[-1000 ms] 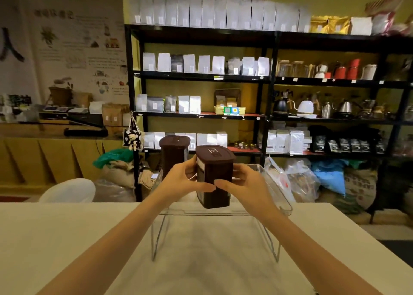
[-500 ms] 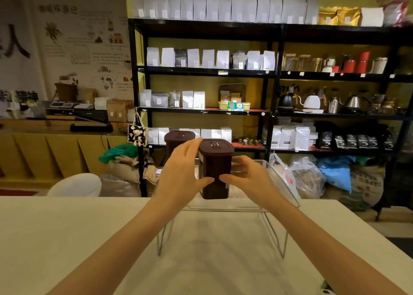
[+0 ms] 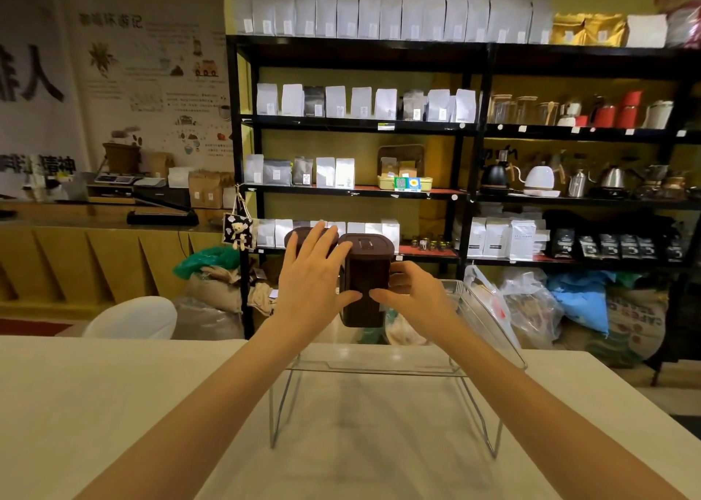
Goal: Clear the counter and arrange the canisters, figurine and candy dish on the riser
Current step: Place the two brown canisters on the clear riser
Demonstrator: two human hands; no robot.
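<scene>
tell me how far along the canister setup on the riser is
Done: one brown canister stands at the back left of the clear riser. In hand: the left hand and right hand are setting a second canister beside it. Left: the figurine and candy dish, neither in view.

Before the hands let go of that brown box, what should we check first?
1. Second canister upright: ok.
2. Its lid closed: ok, it looks seated.
3. Its base down on the clear riser: cannot tell, the hands hide the contact.
4. Grip: ok, the right hand wraps its right side and the left hand's thumb presses its front.
5. Gap to the first canister: cannot tell, the left hand covers it.
6. Room on the riser for the rest: ok, its right part is bare.
</scene>
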